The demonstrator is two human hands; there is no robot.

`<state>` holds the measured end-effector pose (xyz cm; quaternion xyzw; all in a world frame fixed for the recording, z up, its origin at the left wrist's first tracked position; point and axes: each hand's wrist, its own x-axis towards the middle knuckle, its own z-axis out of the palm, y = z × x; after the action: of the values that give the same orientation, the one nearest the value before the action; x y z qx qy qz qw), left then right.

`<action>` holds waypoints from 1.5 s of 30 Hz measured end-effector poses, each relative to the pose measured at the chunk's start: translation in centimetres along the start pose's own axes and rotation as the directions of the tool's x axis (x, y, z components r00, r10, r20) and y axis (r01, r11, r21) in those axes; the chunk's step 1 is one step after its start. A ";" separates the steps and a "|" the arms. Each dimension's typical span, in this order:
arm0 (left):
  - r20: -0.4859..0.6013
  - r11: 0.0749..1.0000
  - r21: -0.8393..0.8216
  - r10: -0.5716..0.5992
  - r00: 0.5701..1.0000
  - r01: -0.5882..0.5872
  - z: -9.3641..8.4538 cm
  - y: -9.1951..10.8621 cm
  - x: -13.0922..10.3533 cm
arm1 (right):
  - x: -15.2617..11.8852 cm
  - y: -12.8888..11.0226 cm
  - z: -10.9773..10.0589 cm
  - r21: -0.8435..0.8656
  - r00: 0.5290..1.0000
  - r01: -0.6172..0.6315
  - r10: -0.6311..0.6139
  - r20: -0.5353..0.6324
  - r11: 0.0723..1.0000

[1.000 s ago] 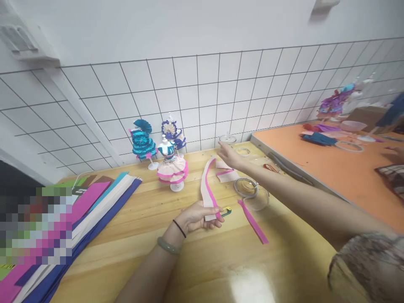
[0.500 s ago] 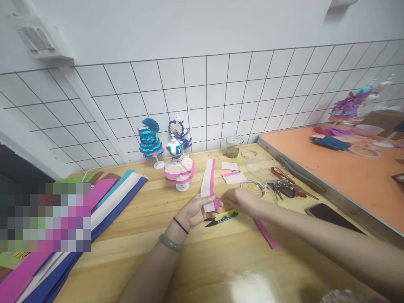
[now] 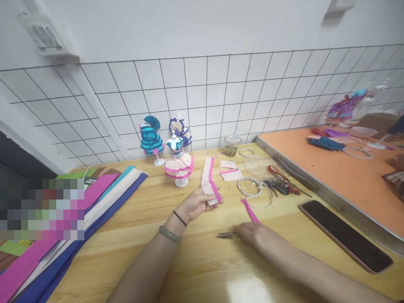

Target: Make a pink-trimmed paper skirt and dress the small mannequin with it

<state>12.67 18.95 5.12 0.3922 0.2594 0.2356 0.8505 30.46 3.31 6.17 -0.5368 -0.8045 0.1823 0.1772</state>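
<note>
My left hand (image 3: 196, 205) is closed on the lower end of a cream crepe paper strip (image 3: 207, 176) with a pink edge, thumb on top. The strip stretches away from me and bends near the hand. Lower right, my right hand (image 3: 252, 235) is curled around the handles of thread snips (image 3: 227, 235), just over the table. Their blades point left, and the hand hides the rest. A narrow pink paper strip (image 3: 251, 211) lies just beyond the right hand. Two cream paper pieces with pink edging, one of them a larger piece (image 3: 231, 175), rest behind it.
Small dress forms in paper dresses, including a cream and pink one (image 3: 179, 165), stand near the grid wall. Paper sheets (image 3: 104, 202) are stacked left. Tape rolls (image 3: 250, 186), keys (image 3: 282, 187), a lidded cup (image 3: 232, 146) and a phone (image 3: 345, 235) lie right, beside an orange table (image 3: 299, 164).
My right hand has moved from beside the left hand down toward me, and the snips have moved right and nearer with it. The left hand still holds the cream strip, now more bent.
</note>
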 end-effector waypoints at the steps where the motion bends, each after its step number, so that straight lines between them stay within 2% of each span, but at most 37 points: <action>1: -0.016 1.000 0.000 0.019 1.000 -0.019 0.0 0.0 0.1 | -0.6 -0.2 -0.3 0.151 0.996 -0.082 0.078 0.033 0.985; 4: -0.045 0.999 0.009 0.046 0.998 -0.045 -0.2 -0.1 0.5 | -1.4 -0.6 -0.2 0.516 0.952 -0.304 0.272 0.139 0.801; 6: -0.061 0.999 0.010 0.047 0.997 -0.046 -0.4 -0.4 0.7 | -1.0 -0.3 0.2 0.683 0.921 -0.367 0.351 0.171 0.631; 9: -0.101 0.999 0.001 0.047 0.994 -0.047 -0.5 -1.1 1.2 | 0.7 0.5 0.6 0.833 0.877 -0.359 0.457 0.147 0.422; 13: -0.166 0.997 -0.011 0.075 0.983 -0.078 -0.2 -1.8 1.6 | 3.2 1.4 0.0 0.913 0.798 -0.294 0.598 0.072 0.282; 15: -0.186 0.995 -0.017 0.097 0.978 -0.102 0.3 -1.8 1.6 | 4.0 1.6 -0.4 0.940 0.783 -0.281 0.613 0.108 0.194; 17: -0.196 0.991 -0.024 0.123 0.973 -0.130 0.8 -1.6 1.5 | 4.7 1.5 -0.6 0.953 0.793 -0.276 0.590 0.151 0.127; 20: -0.214 0.982 -0.032 0.173 0.961 -0.184 1.5 -1.2 1.2 | 5.3 1.3 -0.4 0.953 0.808 -0.282 0.563 0.176 0.107; 25: -0.210 0.963 -0.038 0.254 0.944 -0.267 2.2 -0.6 0.8 | 5.7 1.3 1.1 0.938 0.796 -0.336 0.558 0.233 0.088; 32: -0.181 0.901 0.037 0.431 0.884 -0.432 3.2 0.7 0.1 | 4.9 1.3 1.5 0.959 0.872 -0.260 0.454 0.183 0.113; 37: -0.201 0.904 0.101 0.428 0.881 -0.416 3.4 0.0 0.3 | 4.4 1.0 1.7 0.960 0.900 -0.230 0.409 0.149 0.157; 45: -0.256 0.917 0.167 0.395 0.882 -0.362 3.4 -1.0 0.6 | 4.6 0.8 1.9 0.952 0.868 -0.274 0.461 0.184 0.136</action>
<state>15.44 16.83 6.10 0.4453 0.3101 0.4359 0.7180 28.49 7.70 4.57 -0.5056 -0.3470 0.6296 0.4771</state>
